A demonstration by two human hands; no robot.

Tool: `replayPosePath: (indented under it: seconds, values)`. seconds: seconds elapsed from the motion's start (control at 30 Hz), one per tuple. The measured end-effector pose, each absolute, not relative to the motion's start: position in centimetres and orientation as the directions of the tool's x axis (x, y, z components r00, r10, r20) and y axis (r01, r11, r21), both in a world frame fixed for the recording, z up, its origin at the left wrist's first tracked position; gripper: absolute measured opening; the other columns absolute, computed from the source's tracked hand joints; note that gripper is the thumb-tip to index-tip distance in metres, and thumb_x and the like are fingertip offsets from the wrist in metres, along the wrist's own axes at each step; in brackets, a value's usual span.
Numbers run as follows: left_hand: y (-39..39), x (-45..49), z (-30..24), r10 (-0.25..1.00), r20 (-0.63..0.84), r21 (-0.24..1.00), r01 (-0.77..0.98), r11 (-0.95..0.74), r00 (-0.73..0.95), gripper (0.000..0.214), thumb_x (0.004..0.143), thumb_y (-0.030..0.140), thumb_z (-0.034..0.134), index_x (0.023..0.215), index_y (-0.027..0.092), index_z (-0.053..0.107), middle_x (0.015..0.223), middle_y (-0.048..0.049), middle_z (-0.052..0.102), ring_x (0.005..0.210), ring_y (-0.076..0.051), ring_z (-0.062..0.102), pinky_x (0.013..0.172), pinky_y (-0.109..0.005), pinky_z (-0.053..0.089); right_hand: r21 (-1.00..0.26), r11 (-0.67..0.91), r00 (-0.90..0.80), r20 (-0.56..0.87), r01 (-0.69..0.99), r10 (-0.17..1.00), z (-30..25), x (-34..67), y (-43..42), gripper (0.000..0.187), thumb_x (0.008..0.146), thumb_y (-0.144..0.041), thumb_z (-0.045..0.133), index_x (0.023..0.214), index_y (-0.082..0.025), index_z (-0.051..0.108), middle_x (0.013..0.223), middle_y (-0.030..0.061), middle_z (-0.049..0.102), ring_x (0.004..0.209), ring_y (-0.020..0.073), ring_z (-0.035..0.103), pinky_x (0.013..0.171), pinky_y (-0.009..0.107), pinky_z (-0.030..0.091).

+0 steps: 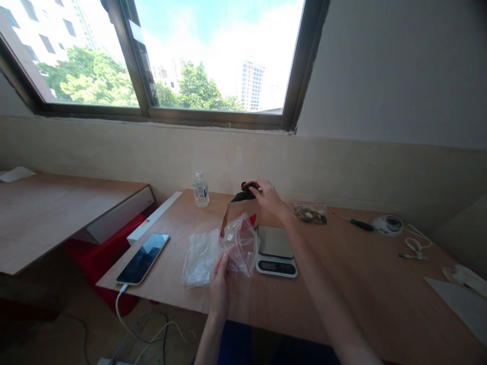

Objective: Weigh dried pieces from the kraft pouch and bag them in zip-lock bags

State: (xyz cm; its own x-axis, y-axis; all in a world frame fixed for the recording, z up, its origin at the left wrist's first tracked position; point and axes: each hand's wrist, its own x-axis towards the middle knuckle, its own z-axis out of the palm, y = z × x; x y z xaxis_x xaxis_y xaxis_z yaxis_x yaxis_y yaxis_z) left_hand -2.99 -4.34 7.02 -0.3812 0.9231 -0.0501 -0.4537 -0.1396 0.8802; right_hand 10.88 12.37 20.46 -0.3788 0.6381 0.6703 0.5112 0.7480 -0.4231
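My left hand [219, 281] is closed on a clear zip bag [240, 247] with red seal lines, held up off the table. In my right hand [269, 196], pinched between thumb and fingers, is a dark brown piece [249, 186] whose kind I cannot make out. It is just above the mouth of a brown paper bag [243, 209] with black material at its top. A small digital kitchen scale [276, 267] lies beside the held zip bag, its grey plate bare. More clear zip bags [201, 261] lie flat to the left.
A phone [143, 257] on a white charging cable lies at the left edge. A water bottle [201, 190] stands at the back. A filled zip bag [311, 214], a screwdriver [353, 222] and a white dome camera [388, 225] with its cable are to the right.
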Motion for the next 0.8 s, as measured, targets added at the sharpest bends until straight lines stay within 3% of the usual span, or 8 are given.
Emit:
replayPosePath:
  seconds: [0.17,0.33,0.57,0.8]
  values:
    - [-4.4,-3.0,6.9,0.937,-0.029,0.875,-0.461,-0.144,-0.348,0.034,0.074,0.04,0.063,0.097,0.017,0.071,0.108,-0.0069,0.069,0.11,-0.023,0.057,0.1,-0.035,0.037,-0.366,0.777,-0.423,0.679,0.513,0.6,20.1,10.6,13.2,0.02,0.086,-0.02,0.051,0.101,-0.022,0.063,0.102,0.0055,0.065,0.097,0.0218,0.054,0.09,0.037,0.039]
    - [-4.3,-3.3,6.7,0.939,-0.028,0.871,-0.47,-0.145,-0.342,0.032,0.076,0.039,0.063,0.098,0.017,0.071,0.105,-0.0064,0.069,0.108,-0.023,0.058,0.1,-0.035,0.037,-0.395,0.811,-0.489,0.653,0.432,0.578,19.3,11.3,12.6,0.021,0.084,-0.018,0.049,0.1,-0.019,0.062,0.099,0.006,0.064,0.097,0.0196,0.055,0.088,0.035,0.041]
    - [-4.1,-3.2,6.4,0.929,-0.047,0.876,-0.463,-0.139,-0.367,0.034,0.072,0.04,0.066,0.095,0.016,0.072,0.106,-0.0074,0.069,0.107,-0.024,0.059,0.098,-0.036,0.04,-0.288,0.768,-0.443,0.679,0.572,0.585,19.3,11.7,11.2,0.026,0.091,-0.029,0.044,0.084,-0.02,0.067,0.097,0.0065,0.066,0.093,0.0199,0.056,0.088,0.035,0.039]
    - [-4.0,-3.4,6.2,0.931,-0.055,0.877,-0.463,-0.128,-0.361,0.034,0.071,0.041,0.066,0.095,0.017,0.072,0.107,-0.0072,0.069,0.109,-0.024,0.058,0.102,-0.038,0.036,-0.454,0.751,-0.337,0.694,0.479,0.636,18.8,11.4,11.9,0.016,0.085,-0.03,0.053,0.078,-0.02,0.064,0.083,0.0043,0.067,0.081,0.0183,0.061,0.077,0.03,0.046]
